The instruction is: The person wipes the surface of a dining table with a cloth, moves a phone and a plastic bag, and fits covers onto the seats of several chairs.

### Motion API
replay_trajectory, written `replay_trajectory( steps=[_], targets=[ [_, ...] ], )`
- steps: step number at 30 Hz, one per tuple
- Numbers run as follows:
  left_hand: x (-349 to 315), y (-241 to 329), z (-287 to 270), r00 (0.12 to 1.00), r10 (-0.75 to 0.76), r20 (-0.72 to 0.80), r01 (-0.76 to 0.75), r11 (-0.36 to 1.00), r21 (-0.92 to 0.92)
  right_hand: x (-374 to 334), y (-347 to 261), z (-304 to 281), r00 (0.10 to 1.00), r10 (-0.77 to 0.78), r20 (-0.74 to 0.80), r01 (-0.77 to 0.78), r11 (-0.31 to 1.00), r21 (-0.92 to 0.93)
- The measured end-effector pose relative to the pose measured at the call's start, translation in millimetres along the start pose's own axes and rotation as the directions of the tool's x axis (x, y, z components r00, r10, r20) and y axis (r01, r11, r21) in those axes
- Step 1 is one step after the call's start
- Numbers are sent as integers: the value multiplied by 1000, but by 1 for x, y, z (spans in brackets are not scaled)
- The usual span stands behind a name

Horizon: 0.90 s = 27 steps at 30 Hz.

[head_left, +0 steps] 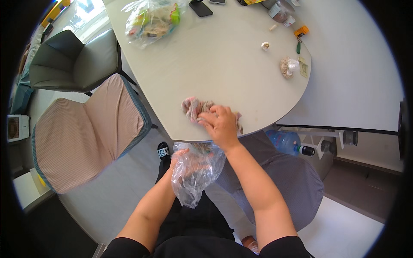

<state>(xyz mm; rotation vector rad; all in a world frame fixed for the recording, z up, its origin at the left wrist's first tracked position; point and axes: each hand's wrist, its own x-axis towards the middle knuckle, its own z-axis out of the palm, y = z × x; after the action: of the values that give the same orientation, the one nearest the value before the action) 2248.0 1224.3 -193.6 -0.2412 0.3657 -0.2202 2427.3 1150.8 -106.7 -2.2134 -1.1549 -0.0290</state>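
Note:
My right hand (223, 127) presses down on a crumpled, greyish-pink cloth (193, 109) near the table's front edge, its fingers bent over the cloth. Just below that edge, my left hand (178, 159) grips a clear plastic bag (195, 178). The bag hangs in front of my legs, its mouth up against the table's rim. Some of the left fingers show only through the plastic. What lies inside the bag, if anything, I cannot make out. Both hands work close to the pale table (206, 60).
On the table are a filled clear bag (152, 26), a black phone-like object (200, 8), a garlic bulb (265, 45), a knotted bag (288, 68), a green-handled tool (298, 46) and an orange container (302, 31). Chairs (86, 137) stand left; a blue water bottle (286, 142) sits right.

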Motion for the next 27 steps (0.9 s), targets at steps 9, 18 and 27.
replay_trajectory(
  steps=[9, 18, 27],
  targets=[
    [20, 0, -19, 961, 245, 127, -257, 962, 94, -66, -50, -9, 993, 30, 115, -47, 988, 148],
    [-8, 4, -2, 1000, 30, 3, -30, 998, 49, 22, 28, -60, 794, 608, 15, -472, 600, 646],
    [-25, 18, -12, 997, -77, 7, 77, 996, 46, 116, 70, 44, 966, 70, -249, -177, 881, -439]
  ],
)
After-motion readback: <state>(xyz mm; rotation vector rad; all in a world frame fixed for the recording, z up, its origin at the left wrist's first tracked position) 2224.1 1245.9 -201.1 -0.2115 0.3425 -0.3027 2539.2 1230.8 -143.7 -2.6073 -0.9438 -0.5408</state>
